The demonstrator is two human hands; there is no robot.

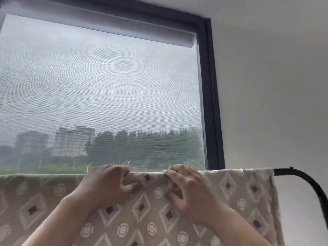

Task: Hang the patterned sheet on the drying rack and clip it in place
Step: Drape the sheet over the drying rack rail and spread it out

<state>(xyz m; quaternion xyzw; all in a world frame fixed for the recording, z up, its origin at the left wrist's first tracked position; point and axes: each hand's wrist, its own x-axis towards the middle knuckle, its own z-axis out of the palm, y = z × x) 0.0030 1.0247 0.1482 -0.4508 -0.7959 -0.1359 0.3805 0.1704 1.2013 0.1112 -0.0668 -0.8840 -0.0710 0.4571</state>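
The step in hand looks like settling the beige patterned sheet (142, 210), woven with pale diamonds and rings, along the top bar of the black tubular drying rack (305, 180) before any clip goes on. To do it well, the person should draw the fold taut sideways between the two hands so that it sits flat on the bar without bunching. It also helps to check that enough cloth hangs on each side to keep it from sliding. One hand should then pin the fold while the other fetches a clip. No clip can be made out plainly. A small reddish speck under the right fingers is too small to identify.

The left hand (108, 187) is clenched on the sheet, with its fingers curled over the top fold and the thumb pressing the near face. The right hand (190, 192) grasps it the same way just beside, fingertips hooked over the crest. A short stretch of fold lies between the two hands.

The sheet hangs over the bar across nearly the whole view. Its crest lies directly under both sets of fingers and its near face falls below the wrists. Its right edge ends just short of the rack's bare curved corner, well to the right of the right hand. Behind stand a dark-framed window (211, 103) with a grey mesh roller blind (106, 86) and a white wall (275, 86).
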